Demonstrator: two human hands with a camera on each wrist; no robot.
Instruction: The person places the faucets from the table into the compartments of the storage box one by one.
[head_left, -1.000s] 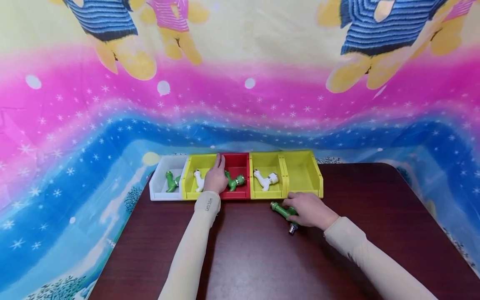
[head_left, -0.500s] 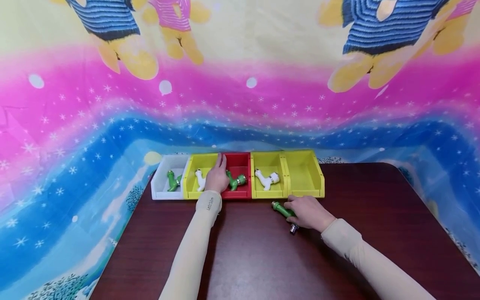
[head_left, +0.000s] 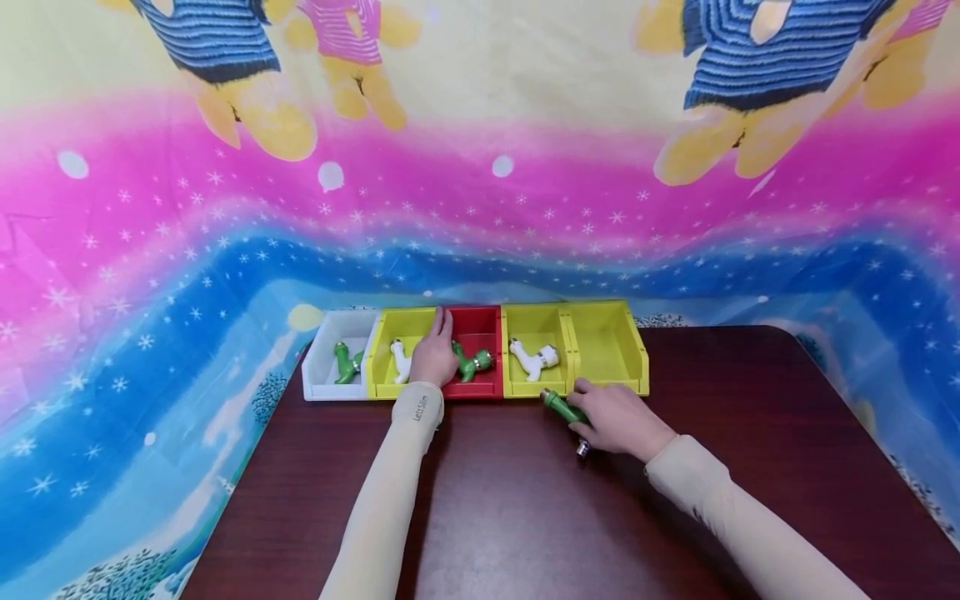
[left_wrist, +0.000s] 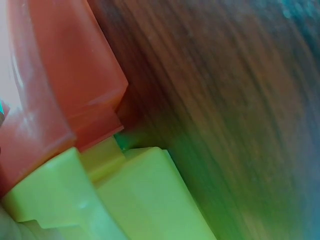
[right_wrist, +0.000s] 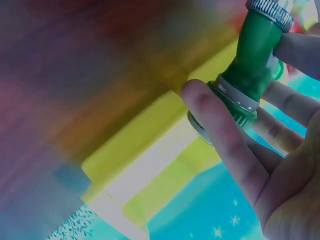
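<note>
My right hand (head_left: 618,418) pinches a green faucet (head_left: 562,406) with metal fittings, just in front of the two right-hand yellow bins. The right wrist view shows the thumb and fingers around the faucet (right_wrist: 257,55). My left hand (head_left: 435,354) lies with straight fingers over the wall between a yellow bin (head_left: 386,390) and the red bin (head_left: 476,321); its thumb is hidden. A white faucet (head_left: 401,360), partly covered by that hand, lies in the left yellow bin. Another green faucet (head_left: 472,363) is in the red one.
A white bin (head_left: 318,389) at the row's left end holds a green faucet (head_left: 347,364). Right of the red bin, a yellow bin (head_left: 528,321) contains a white faucet (head_left: 534,360). The end yellow bin (head_left: 603,333) shows nothing inside. A patterned cloth hangs behind the brown table (head_left: 495,500).
My right hand has lifted the green faucet slightly, bringing its end up to the front edge of the bins. The left hand has stayed on the bins.
</note>
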